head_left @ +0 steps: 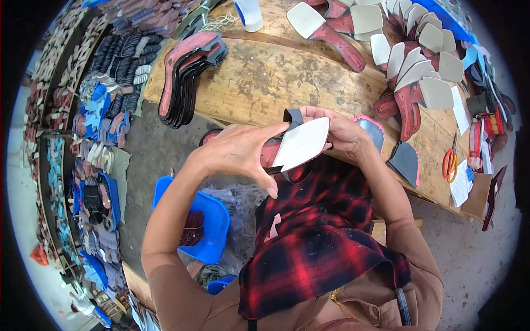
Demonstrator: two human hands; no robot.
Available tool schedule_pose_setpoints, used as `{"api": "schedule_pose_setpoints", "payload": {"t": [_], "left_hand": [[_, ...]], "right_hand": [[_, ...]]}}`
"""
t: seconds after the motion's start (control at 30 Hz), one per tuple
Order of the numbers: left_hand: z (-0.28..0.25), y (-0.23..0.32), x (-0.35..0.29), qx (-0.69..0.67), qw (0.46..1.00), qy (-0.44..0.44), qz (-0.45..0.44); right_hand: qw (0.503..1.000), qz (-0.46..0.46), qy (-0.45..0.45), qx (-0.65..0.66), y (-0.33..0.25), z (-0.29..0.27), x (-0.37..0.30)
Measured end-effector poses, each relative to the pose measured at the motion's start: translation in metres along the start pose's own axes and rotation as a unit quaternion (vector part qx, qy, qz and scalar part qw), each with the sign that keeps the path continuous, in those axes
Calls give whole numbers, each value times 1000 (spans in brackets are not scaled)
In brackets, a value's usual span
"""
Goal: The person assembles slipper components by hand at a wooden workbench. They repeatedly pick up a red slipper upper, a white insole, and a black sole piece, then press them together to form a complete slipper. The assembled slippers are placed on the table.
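Observation:
A sandal insole [305, 144] with a white square-toed front, a red rear part and black straps is in the air in front of my lap. My right hand [346, 131] is closed on its front end, the fingers curled beside the black strap [294, 117]. Over the red rear part lies my left hand [232, 150], thumb and forefinger spread wide to either side of the sole; its other fingers are partly hidden. Past its knuckles shows the red heel end [210, 135]. A dark, pink-edged piece [371, 132] lies on the table behind my right hand.
On the wooden table [265, 71] stand a stack of black-edged red insoles [185, 77] and several white-fronted insoles [411, 88]. Orange-handled scissors [450, 164] lie at the right edge. A blue basin [212, 223] sits low at left; loaded shelves [66, 127] stand beyond.

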State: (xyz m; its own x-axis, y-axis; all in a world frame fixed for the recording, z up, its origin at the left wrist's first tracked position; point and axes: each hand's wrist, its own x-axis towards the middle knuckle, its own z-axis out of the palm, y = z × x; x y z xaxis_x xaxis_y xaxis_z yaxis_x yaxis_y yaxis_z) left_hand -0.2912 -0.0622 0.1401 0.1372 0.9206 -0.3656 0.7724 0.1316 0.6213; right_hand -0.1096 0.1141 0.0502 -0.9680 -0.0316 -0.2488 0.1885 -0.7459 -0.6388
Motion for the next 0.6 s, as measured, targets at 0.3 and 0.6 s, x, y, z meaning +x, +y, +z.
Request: {"api": "schedule_pose_setpoints", "payload": {"t": [0.3, 0.6], "left_hand": [[5, -13, 2, -66, 981, 182, 3], [141, 31, 10, -24, 909, 399, -118]], "right_hand": [[931, -192, 142, -277, -96, 12, 34], [874, -232, 56, -424, 42, 33, -30]]}}
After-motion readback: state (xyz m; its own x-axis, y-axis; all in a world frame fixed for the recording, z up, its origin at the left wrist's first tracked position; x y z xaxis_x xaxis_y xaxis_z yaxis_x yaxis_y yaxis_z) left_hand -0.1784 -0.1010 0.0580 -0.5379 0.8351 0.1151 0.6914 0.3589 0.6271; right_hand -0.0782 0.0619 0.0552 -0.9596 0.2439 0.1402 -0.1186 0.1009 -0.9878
